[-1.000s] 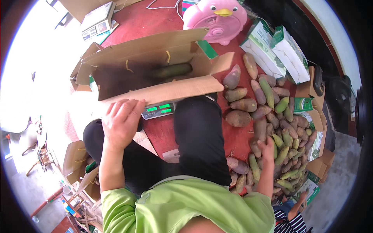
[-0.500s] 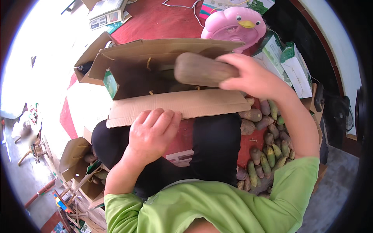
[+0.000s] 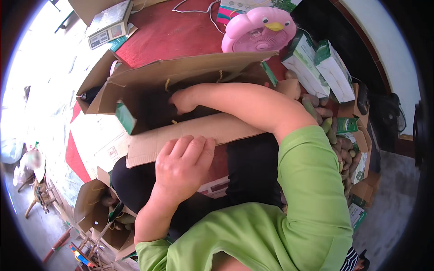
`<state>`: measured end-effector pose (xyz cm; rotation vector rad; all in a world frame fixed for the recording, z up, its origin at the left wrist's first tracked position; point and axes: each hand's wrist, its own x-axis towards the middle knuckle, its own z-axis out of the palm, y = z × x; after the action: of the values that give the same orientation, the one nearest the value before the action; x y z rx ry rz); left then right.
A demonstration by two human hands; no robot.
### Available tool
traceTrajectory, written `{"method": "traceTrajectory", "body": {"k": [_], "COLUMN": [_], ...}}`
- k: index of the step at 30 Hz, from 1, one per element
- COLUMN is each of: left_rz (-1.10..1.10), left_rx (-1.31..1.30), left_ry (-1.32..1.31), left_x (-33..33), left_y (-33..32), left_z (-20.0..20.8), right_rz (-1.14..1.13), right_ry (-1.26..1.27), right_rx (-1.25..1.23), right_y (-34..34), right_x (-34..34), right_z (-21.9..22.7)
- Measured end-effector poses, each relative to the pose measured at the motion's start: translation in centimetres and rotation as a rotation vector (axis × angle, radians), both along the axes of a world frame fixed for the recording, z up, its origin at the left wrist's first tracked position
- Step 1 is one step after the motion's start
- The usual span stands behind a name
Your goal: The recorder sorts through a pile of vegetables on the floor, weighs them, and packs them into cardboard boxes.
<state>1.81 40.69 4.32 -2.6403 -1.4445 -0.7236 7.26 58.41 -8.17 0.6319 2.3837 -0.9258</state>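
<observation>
An open cardboard box (image 3: 149,72) with yellow cord handles and green corner tabs stands before me. My left hand (image 3: 184,162) has its fingers curled over the edge of the box's near flap (image 3: 144,149); the thumb is hidden. Reaching across that flap, my right arm bends leftward into the box, and my right hand (image 3: 184,100) is inside it, low near the middle. Its fingers point down into deep shadow, so whether they hold anything is hidden. The large brown oblong vegetable seen earlier is out of sight.
Brown and green oblong vegetables (image 3: 346,153) lie to my right, partly behind my arm. Beyond them stand white-and-green cartons (image 3: 334,67). A pink fan (image 3: 257,31) and a scale (image 3: 110,23) are at the back. Another open box (image 3: 92,203) with vegetables sits lower left.
My right hand has moved left and down into the box, taking the large brown oblong vegetable with it out of view. My left hand stays on the flap. The whole view has shifted slightly.
</observation>
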Motion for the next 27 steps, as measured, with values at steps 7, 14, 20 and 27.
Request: {"method": "traceTrajectory", "body": {"k": [7, 14, 20, 27], "left_rz": [0.040, 0.117, 0.156, 0.146], "left_rx": [-0.065, -0.044, -0.051, -0.014], "left_ry": [-0.001, -0.013, -0.072, -0.030], "left_x": [0.0, 1.0, 1.2, 1.0], "left_y": [-0.2, 0.1, 0.0, 0.3], "left_z": [0.2, 0.3, -0.6, -0.6], "right_rz": [0.104, -0.351, -1.139, -1.639], "right_ry": [0.345, 0.965, 0.590, 0.356], "right_rx": [-0.053, -0.018, -0.069, -0.030], "right_y": [-0.4, -5.5, -11.4, -24.9], "right_x": [2.8, 20.7, 33.1, 43.6], "right_z": [8.4, 21.3, 15.4, 0.5]}}
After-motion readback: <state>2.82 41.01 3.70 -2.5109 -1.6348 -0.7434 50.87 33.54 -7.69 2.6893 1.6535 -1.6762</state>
